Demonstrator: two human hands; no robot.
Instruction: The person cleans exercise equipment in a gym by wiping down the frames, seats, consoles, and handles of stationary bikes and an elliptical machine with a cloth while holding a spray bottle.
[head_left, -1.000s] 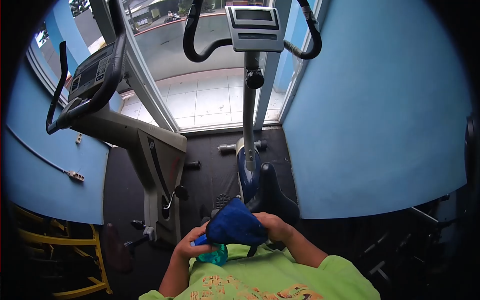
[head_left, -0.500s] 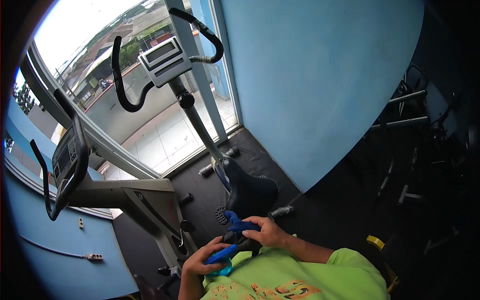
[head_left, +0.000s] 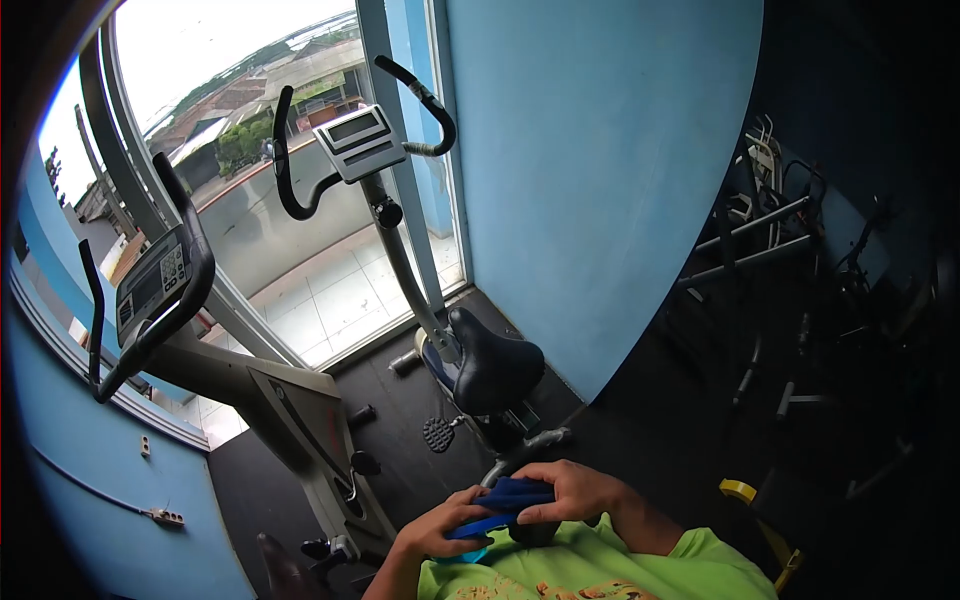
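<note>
Close to my chest, my left hand (head_left: 445, 525) is closed around what looks like a spray bottle (head_left: 484, 527), with a blue top and a turquoise body mostly hidden by the fingers. My right hand (head_left: 572, 490) grips a dark blue cloth (head_left: 517, 493), bunched up just above the bottle's top. Both hands are almost touching, and the cloth overlaps the bottle from this angle. In front of them stands an exercise bike with a black saddle (head_left: 498, 362) and a grey console (head_left: 360, 142).
Another exercise bike (head_left: 290, 415) with curved black handlebars stands at the left by the windows. A light blue wall panel (head_left: 600, 180) rises behind. Metal gym frames (head_left: 755, 240) lie in the dark right side. A wall socket strip (head_left: 166, 517) is at lower left.
My hands have come together, bringing the cloth over the bottle's top. The cloth is now more bunched. My view has tilted and shifted, showing more of the bike's base.
</note>
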